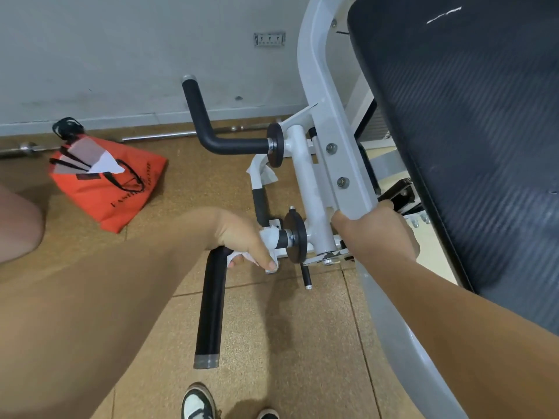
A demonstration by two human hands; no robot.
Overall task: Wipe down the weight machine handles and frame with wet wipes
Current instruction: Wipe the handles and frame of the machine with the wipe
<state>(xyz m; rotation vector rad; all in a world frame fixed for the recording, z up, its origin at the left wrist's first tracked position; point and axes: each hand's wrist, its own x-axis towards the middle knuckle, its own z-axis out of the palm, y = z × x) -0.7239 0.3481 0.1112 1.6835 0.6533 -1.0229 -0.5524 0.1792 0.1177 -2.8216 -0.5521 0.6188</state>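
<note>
Two black handles project from the white frame: the near handle and the far handle. The left hand is closed around a white wipe, pressing it onto the near handle at its bend. The right hand grips the frame beside the black pad. One more wipe hangs on the frame lower down. One orange bag lies on the floor; its lettering is only partly legible.

The left hand presses a white wipe around the bend of the near black handle. The right hand clasps the white frame. An orange bag lies on the floor.
</note>
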